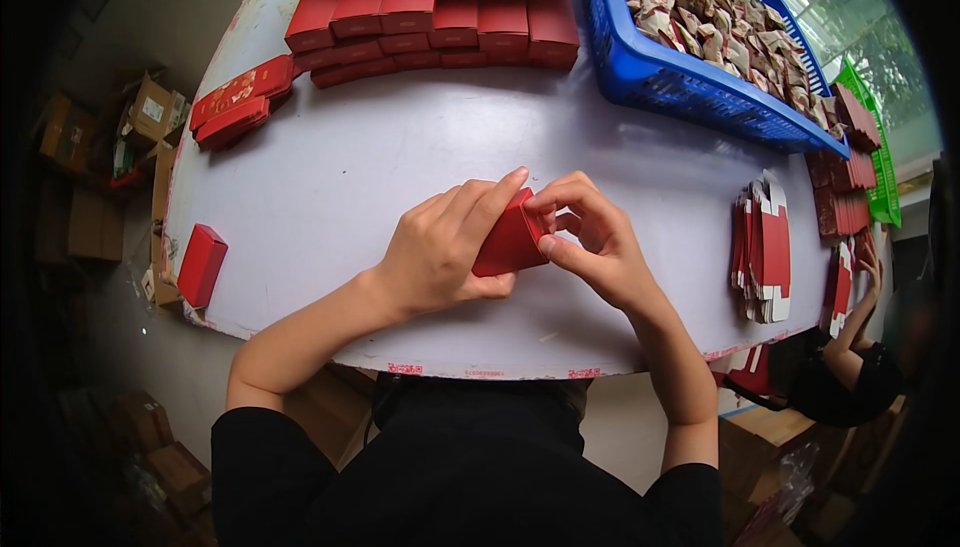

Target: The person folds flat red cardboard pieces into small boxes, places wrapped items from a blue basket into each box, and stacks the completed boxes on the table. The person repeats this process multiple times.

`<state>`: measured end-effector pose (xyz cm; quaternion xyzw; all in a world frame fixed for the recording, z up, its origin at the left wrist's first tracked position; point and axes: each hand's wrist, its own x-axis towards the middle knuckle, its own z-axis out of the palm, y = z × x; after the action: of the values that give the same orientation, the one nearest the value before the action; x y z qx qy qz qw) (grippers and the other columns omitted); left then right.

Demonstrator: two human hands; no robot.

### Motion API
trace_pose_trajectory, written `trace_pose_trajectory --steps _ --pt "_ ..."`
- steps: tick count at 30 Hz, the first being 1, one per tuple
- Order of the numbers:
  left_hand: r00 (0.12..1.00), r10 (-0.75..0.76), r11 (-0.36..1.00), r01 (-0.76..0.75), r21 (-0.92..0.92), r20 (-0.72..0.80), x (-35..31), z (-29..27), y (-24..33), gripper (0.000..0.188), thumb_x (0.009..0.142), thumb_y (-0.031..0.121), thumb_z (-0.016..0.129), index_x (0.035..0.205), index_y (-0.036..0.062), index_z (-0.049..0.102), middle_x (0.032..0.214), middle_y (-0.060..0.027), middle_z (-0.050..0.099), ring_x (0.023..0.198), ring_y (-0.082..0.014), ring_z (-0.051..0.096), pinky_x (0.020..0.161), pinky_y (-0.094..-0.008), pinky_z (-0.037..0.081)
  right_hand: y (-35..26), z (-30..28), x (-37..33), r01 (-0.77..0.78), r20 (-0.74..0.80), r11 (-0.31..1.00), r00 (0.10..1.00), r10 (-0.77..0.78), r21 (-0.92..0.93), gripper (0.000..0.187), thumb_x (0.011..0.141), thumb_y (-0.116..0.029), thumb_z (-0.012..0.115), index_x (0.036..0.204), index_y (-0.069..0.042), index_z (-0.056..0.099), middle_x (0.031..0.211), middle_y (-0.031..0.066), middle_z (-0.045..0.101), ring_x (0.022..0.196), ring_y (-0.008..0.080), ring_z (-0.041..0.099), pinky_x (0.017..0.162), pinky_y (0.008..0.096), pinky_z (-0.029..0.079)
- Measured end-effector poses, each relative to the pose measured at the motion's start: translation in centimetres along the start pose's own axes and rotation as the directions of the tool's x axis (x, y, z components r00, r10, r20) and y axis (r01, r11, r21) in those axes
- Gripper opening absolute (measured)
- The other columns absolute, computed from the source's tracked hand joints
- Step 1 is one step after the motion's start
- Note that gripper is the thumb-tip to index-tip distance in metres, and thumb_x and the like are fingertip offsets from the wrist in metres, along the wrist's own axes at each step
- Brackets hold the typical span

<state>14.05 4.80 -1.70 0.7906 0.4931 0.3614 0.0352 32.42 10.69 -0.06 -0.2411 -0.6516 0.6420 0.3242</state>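
Over the middle of the white table (pixel 330 167) I hold a small red box (pixel 512 242), tilted. My left hand (pixel 440 237) wraps round its left side, thumb underneath and fingers over the top. At its right end, the fingers and thumb of my right hand (pixel 590 232) pinch the edge, where a flap may be; my fingers partly hide it. Another red box (pixel 203 265) stands alone at the table's left edge. To the right lies a stack of flat, unfolded red cartons (pixel 768 252) with white tabs.
Red boxes (pixel 430 17) are stacked in rows at the back, with patterned red packets (pixel 240 97) to their left. A blue basket (pixel 690 87) full of small wrapped packets (pixel 700 17) stands back right. Beyond it are a green basket (pixel 885 172) and a co-worker's hand (pixel 868 267) by cartons.
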Motion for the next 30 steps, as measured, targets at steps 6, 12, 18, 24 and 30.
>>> trace_pose_trajectory --steps 6,12,18,24,30 --pt "1.000 -0.003 1.000 0.002 -0.013 -0.031 0.3 -0.3 -0.2 0.078 0.054 0.020 0.073 0.125 0.0080 0.044 0.089 -0.0073 0.058 0.069 -0.0219 0.060 0.059 -0.0306 0.050 0.3 -0.9 0.0 0.041 0.076 0.988 0.997 -0.030 -0.148 0.028 0.076 -0.011 0.065 0.103 -0.006 0.060 0.098 0.0058 0.050 0.089 0.0139 0.049 0.078 0.0273 0.043" --pt "0.998 0.062 0.995 -0.061 0.078 -0.016 0.3 -0.8 -0.6 0.073 0.058 0.028 0.074 0.124 0.0138 0.048 0.096 -0.0054 0.060 0.074 -0.0200 0.060 0.069 -0.0321 0.049 -0.2 0.6 -0.2 0.087 -0.032 0.969 0.995 -0.097 -0.233 0.046 0.072 -0.015 0.068 0.115 -0.008 0.052 0.100 0.0073 0.053 0.085 0.0159 0.051 0.072 0.0266 0.043" --pt "0.936 0.222 0.958 -0.157 0.241 -0.272 0.2 -1.0 -1.2 0.066 0.067 0.042 0.071 0.122 0.0189 0.043 0.129 -0.0143 0.041 0.121 -0.0336 0.036 0.102 -0.0549 0.017 -0.1 -0.3 -0.1 0.110 -0.135 0.970 0.981 -0.142 -0.217 0.054 0.074 -0.009 0.063 0.123 -0.007 0.042 0.098 0.0079 0.054 0.082 0.0128 0.052 0.070 0.0246 0.043" --pt "0.912 -0.369 0.749 0.178 -0.638 -0.180 -0.9 0.5 -0.4 0.085 0.075 0.033 0.070 0.135 0.0087 0.015 0.132 -0.0176 0.031 0.125 -0.0294 0.030 0.104 -0.0453 0.022 -0.7 -0.1 0.3 0.121 -0.309 0.977 0.949 -0.061 0.177 0.039 0.076 -0.006 0.064 0.101 -0.008 0.035 0.100 0.0082 0.048 0.090 0.0150 0.053 0.075 0.0267 0.046" --pt "0.806 -0.492 0.255 0.495 -0.831 0.329 -0.7 2.1 -0.8 0.058 0.077 0.028 0.070 0.118 -0.0017 0.041 0.112 -0.0124 0.053 0.104 -0.0191 0.051 0.088 -0.0322 0.043 0.9 0.7 0.1 0.183 0.064 0.734 0.980 -0.187 -0.654 0.024 0.067 -0.005 0.065 0.084 -0.002 0.048 0.100 0.0113 0.053 0.092 0.0293 0.055 0.077 0.0338 0.046"
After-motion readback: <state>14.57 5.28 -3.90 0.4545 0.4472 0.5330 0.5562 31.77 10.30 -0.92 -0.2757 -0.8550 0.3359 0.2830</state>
